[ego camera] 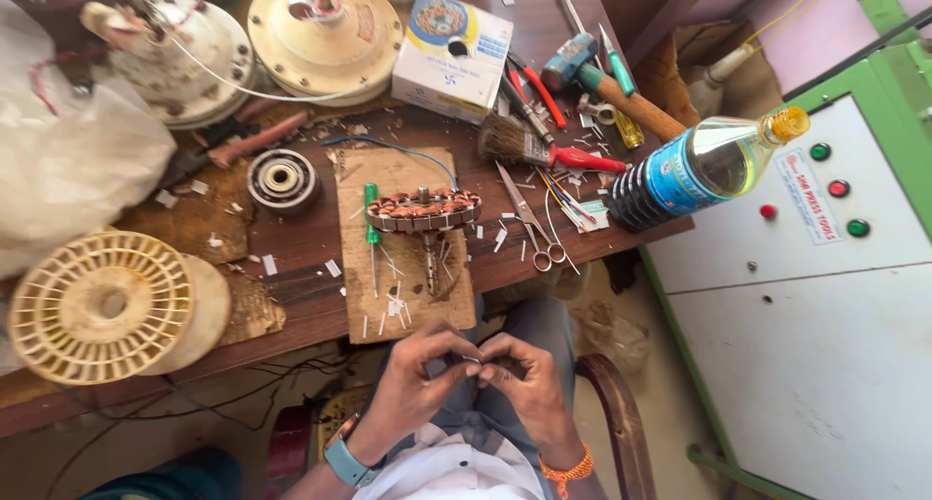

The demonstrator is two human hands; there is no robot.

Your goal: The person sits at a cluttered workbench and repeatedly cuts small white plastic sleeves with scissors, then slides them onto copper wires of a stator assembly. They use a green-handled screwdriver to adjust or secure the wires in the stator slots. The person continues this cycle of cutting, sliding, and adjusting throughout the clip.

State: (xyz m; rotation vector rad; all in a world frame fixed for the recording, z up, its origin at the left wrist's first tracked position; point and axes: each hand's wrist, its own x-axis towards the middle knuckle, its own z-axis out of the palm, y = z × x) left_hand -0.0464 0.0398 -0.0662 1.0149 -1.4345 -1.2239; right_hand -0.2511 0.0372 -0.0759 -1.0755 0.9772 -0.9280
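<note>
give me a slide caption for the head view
Both hands, left hand and right hand, pinch something small over the lap, below a copper-wound stator on a cluttered wooden workbench.

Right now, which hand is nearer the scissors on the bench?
Right. The right hand is below the scissors, almost directly under their handles. The left hand is lower left of them, farther off. Both hands are together at the lap, off the bench.

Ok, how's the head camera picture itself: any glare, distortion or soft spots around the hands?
Head view: even daylight with soft shadows; wide-angle bending at the edges tilts the oil bottle and stretches the white control cabinet; mild shine on the bottle; the wound stator is sharp, while the left hand and right hand are slightly soft, so what they pinch is unclear.
</note>
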